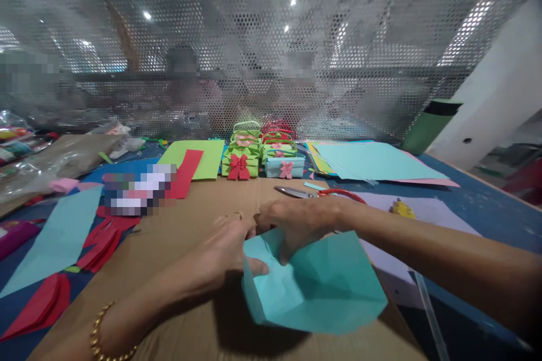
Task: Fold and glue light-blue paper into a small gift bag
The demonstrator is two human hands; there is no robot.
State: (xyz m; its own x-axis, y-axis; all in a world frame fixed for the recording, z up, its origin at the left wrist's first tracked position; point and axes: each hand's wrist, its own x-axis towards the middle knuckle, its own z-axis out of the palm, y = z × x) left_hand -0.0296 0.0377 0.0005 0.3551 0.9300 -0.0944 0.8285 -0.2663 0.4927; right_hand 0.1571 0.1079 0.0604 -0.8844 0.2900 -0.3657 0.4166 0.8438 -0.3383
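A folded sheet of light blue paper [334,287], shaped like an open box, stands on the brown cardboard [178,304]. My left hand [231,245] grips its far left corner, the thumb inside and the fingers outside. My right hand [296,220] pinches the far edge of the same paper close by, with its thumb reaching inside. The fingertips of both hands are partly hidden behind the paper. Just beyond my right hand lie scissors [296,192] with red handles.
Small finished paper bags [241,161] with bows stand in rows at the back. Light blue sheets [376,161] are stacked at back right, near a green bottle [429,127]. Red cut pieces [38,304] lie left. A yellow tool [402,208] and a clear stick [429,313] lie right.
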